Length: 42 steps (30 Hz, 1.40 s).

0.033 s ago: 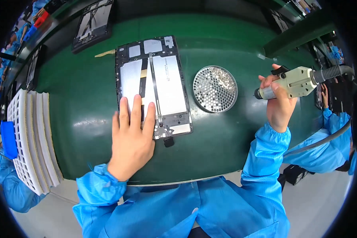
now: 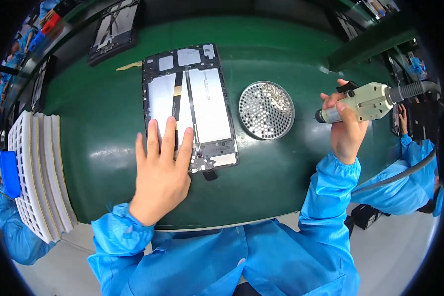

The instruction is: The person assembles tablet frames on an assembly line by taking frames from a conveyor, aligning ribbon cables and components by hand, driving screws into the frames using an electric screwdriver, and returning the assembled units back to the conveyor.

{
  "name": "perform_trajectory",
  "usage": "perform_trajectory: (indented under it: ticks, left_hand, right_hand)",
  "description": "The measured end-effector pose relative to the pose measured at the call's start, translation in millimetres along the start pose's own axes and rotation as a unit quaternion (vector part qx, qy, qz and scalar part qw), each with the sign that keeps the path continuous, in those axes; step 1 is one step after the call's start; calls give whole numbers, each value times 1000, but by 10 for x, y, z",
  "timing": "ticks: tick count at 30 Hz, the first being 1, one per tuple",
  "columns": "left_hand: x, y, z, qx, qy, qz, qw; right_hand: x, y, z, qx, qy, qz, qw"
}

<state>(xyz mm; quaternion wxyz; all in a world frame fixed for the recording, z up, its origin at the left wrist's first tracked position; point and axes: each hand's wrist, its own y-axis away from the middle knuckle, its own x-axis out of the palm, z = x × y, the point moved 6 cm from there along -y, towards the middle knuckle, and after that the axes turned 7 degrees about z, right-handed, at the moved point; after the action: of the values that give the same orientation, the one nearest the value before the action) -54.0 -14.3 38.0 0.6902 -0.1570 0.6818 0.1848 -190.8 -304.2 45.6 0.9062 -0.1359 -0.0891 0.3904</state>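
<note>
An opened tablet (image 2: pixel 209 106) lies on the green work table, its silver battery panels and dark flat cables showing. My left hand (image 2: pixel 162 172) rests palm down on its lower left part, fingers stretched and spread; it hides that corner. My right hand (image 2: pixel 348 118), raised at the right, is wrapped round a pale powered screwdriver (image 2: pixel 372 102), whose dark tip points left. Between tablet and screwdriver stands a round metal dish (image 2: pixel 249 126) full of holes, with small shiny screws (image 2: pixel 277 97) heaped at its upper right. The screwdriver tip is apart from both.
A thick hose (image 2: pixel 414 90) runs from the screwdriver to the right edge. White grid trays (image 2: pixel 34 172) stand at the left. Another opened tablet (image 2: pixel 114 29) lies at the far left. A green post (image 2: pixel 375 44) juts in at the far right. Co-workers in blue sit at both sides.
My left hand has shifted slightly left, its outermost finger spreading wider. The right hand keeps its grip on the screwdriver.
</note>
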Motion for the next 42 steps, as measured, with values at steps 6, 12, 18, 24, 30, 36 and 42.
perform_trajectory:
  ticks: [6,12,18,24,30,36,42]
  left_hand:
    - [-79,-24,-268,312,167,13,935]
    - [-63,30,-406,411,145,-80,896]
    - [25,-37,-380,367,252,-87,891]
    - [49,-127,-307,272,282,-121,912]
    - [128,-181,-245,274,311,-121,902]
    - [118,-87,-270,270,276,-146,911]
    - [166,-9,-279,282,257,-185,906]
  right_hand:
    - [-103,93,75,-27,43,-15,999]
    - [86,60,-13,36,-14,13,999]
    - [1,97,34,27,14,-8,999]
    - [-53,42,-99,-18,7,-16,1000]
    - [-6,29,-12,7,45,21,999]
    - [18,44,-55,0,52,37,998]
    - [52,92,-40,-6,44,27,999]
